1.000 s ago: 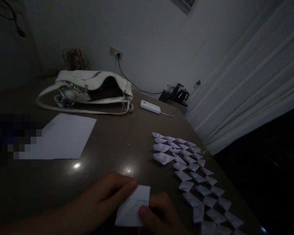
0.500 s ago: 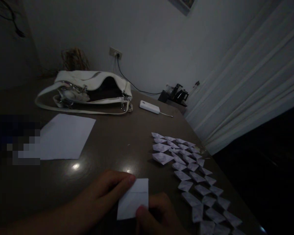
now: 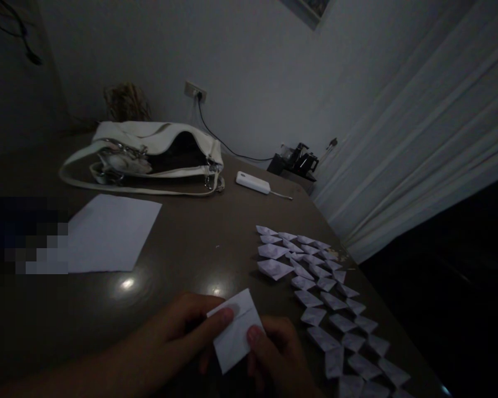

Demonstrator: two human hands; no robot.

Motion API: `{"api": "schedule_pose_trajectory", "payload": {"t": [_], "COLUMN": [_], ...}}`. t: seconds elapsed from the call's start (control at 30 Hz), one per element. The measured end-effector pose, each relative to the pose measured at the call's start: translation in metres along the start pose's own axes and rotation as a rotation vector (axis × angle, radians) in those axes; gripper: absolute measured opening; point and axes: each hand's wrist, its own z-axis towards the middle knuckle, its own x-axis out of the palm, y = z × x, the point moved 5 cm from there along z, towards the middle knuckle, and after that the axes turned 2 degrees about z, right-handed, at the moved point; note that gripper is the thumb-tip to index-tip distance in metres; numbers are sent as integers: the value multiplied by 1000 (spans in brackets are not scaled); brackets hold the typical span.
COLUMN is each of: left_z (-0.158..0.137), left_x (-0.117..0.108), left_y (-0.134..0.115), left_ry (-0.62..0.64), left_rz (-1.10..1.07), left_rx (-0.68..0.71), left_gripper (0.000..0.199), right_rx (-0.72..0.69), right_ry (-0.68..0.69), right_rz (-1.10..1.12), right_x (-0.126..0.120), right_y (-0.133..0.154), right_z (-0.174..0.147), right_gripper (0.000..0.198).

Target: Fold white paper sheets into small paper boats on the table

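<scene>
Left hand (image 3: 186, 327), right hand (image 3: 279, 354) pinching folded paper (image 3: 237, 336) (far corner free), paper shapes (image 3: 334, 300) along right table edge (image 3: 389, 318), open room ahead

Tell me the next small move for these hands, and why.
Probably run the left thumb along the crease to sharpen it: the left hand and right hand both pinch the small white paper, and that thumb lies right by the line.
</scene>
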Motion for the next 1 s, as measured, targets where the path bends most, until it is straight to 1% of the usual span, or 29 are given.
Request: {"api": "schedule_pose_trajectory", "payload": {"t": [0.07, 0.13, 0.23, 0.3, 0.47, 0.63, 0.7, 0.8, 0.9, 1.0], "left_z": [-1, -2, -3, -2, -1, -1, -2, -3, -4, -4], "left_x": [1, 0, -2, -3, -2, -2, -3, -2, -2, -1], "left_y": [3, 6, 11, 11, 5, 10, 11, 11, 11, 11], "left_ry": [5, -17, -73, -68, -38, -45, -50, -57, -77, -69], "left_rz": [32, 65, 84, 89, 124, 131, 128, 106, 82, 69], "left_rx": [-5, -23, -77, -84, -23, -15, -11, -25, -58, -82], "left_gripper": [49, 48, 49, 51, 53, 48, 47, 47, 48, 50], "right_rx": [0, -25, -119, -160, -141, -162, -158, -146, -136, -115], "right_ry": [-12, 7, 81, 134, 202, 199, 217, 231, 194, 181], "right_rz": [33, 39, -39, -113, -231, -249, -241, -220, -210, -209], "right_x": [-1, 1, 5, 5, -2, -5, -4, -2, -1, -1], "right_y": [0, -3, -11, -16, -22, -23, -25, -27, -27, -25], "right_z": [1, 1, -1, -3, -6, -6, -6, -6, -6, -6], "right_gripper": [61, 62, 58, 56, 53, 51, 51, 54, 55, 55]}}
